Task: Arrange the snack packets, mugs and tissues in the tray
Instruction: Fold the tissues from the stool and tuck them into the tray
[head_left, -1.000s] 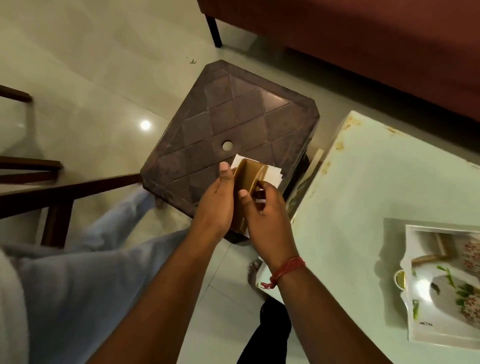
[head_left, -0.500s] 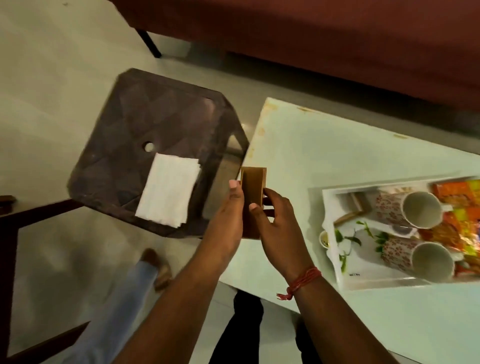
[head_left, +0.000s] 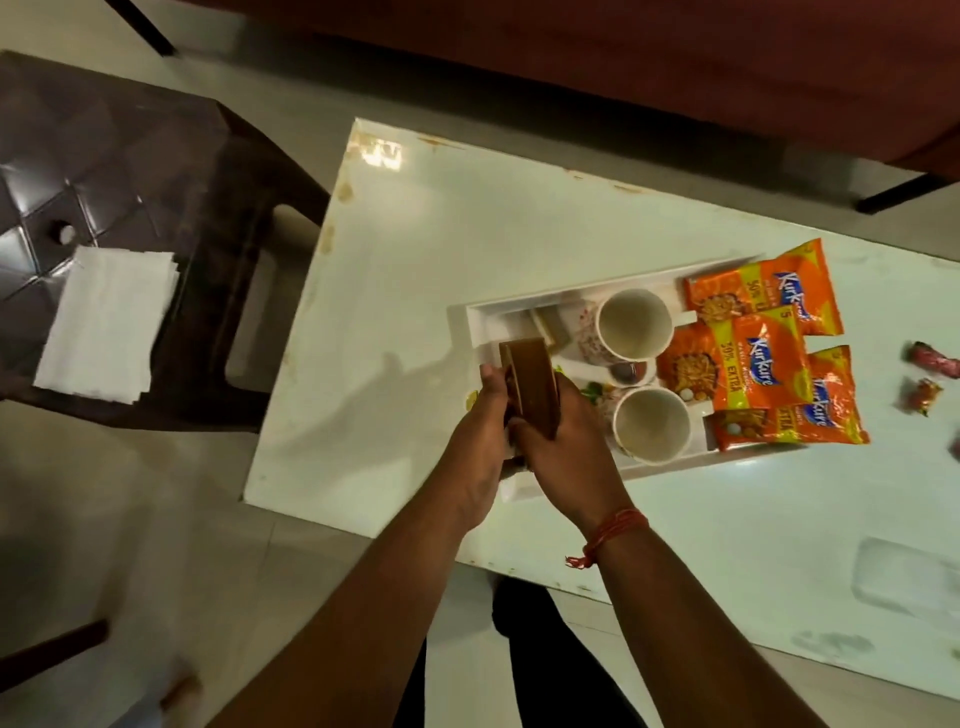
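Both hands grip a brown wooden tissue holder (head_left: 532, 382) upright over the near-left end of the white tray (head_left: 485, 314). My left hand (head_left: 480, 431) grips its left side, my right hand (head_left: 569, 447) its right side. In the tray stand two white floral mugs, one further back (head_left: 631, 325) and one nearer (head_left: 649, 423). Three orange snack packets (head_left: 763, 364) lie at the tray's right end, partly over its rim. A stack of white tissues (head_left: 106, 322) lies on the brown plastic stool (head_left: 130, 156) to the left.
The tray sits on a white table (head_left: 415, 249) whose left edge borders the stool. Small red wrapped sweets (head_left: 930, 374) lie on the table at the far right. A dark red sofa (head_left: 623, 62) runs along the back. My legs are below the table's near edge.
Both hands carried the tissue holder from above the stool rightwards over the table to the tray's left end. The tissues stayed on the stool. The view swung right.
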